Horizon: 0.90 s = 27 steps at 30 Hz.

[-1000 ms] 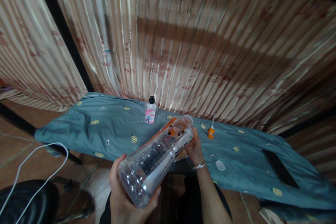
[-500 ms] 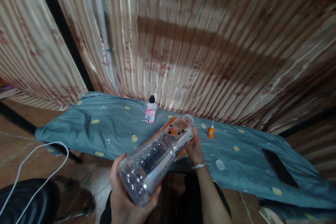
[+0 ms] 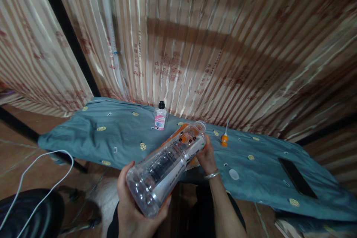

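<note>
Clear, glossy, rounded plastic bottle (image 3: 164, 167): left grip (image 3: 135, 214) curled round base, right grip (image 3: 206, 158) round upper end; pose unchanged.

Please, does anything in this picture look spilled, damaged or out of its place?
I see no spill or damage. Slightly untidy: the blue-green cloth is wrinkled at its left end, and the white cable loops loosely near the black stool. The large clear bottle is tilted, but both hands hold it.
</note>
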Tool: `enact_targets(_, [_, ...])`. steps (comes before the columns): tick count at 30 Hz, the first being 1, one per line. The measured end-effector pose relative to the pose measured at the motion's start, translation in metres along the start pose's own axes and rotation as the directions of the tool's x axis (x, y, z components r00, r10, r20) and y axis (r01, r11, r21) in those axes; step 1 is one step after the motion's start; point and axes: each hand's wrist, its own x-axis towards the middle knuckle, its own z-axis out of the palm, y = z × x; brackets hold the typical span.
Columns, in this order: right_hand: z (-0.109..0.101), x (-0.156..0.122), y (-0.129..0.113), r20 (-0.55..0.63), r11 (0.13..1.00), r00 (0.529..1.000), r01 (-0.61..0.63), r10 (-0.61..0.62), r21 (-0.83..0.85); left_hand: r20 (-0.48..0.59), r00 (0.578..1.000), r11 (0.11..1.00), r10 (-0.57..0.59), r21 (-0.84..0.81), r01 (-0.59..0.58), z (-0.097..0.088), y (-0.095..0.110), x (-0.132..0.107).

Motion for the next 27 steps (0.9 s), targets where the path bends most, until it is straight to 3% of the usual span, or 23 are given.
enact_targets(8, [0.0023,-0.0004,0.0000,0.000,0.997,1.000,0.013,-0.013,0.074,0.000,1.000,1.000,-0.007,-0.007,0.007,-0.0013,-0.0025,-0.0016])
enact_targets(19, [0.0029,0.0007,0.0007,-0.026,0.999,0.998,0.048,-0.049,-0.023,0.008,1.000,1.000,-0.007,-0.012,0.007,0.0009,-0.0019,-0.0007])
enact_targets(27, [0.0011,-0.0006,0.0024,0.001,1.000,1.000,0.006,-0.006,-0.001,0.000,1.000,1.000,0.015,0.022,-0.015,-0.0001,-0.0056,-0.0018])
